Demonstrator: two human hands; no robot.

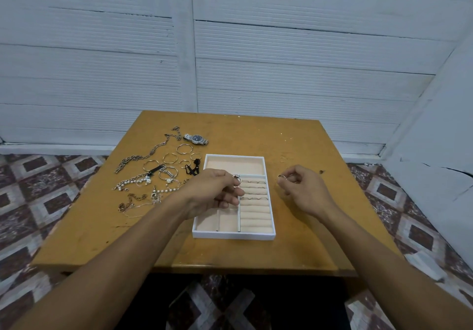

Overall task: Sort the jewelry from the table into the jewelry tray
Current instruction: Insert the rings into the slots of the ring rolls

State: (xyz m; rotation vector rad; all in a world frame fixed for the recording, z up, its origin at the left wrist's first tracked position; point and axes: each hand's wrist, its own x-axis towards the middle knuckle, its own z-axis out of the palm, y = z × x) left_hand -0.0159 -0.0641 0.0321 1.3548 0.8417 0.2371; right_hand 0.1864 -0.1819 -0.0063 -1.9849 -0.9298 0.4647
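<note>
Left hand (217, 191) hovers over the white rectangular jewelry tray with beige velvet lining (231, 235); its fingers (236, 185) pinch a chunky silver ring (237, 178) at the tips, just above the top of the ridged ring-roll section (256, 210). Right hand (304, 189) sits off the tray's right side, above the worn mustard-yellow wooden counter (307, 240); its fingers (282, 182) are narrow, closed on a thin metal ring (282, 175).

A few slim rings already seated in the slots just beyond and below the left fingertips. Another small thin ring (282, 160) lies loose on the counter, beyond the right fingers. The rest of the jewelry, a tangle of silver chains and pearl strands (143, 183), gold hoop bangles (170, 158) and a steel wristwatch with dark dial (196, 139), lies left of the left hand, apart from the tray.

Step in hand, as judged: seating rings in the rolls.

- Turn the band edge-on to a free groove, press down until the velvet grips it, then let go.
- Pick a slot clear of the seated rings, to avoid knocking them loose.
- Chunky ring may need a firmer push.
- Seat one hand's ring at a time; the thin one is easily dropped.
</note>
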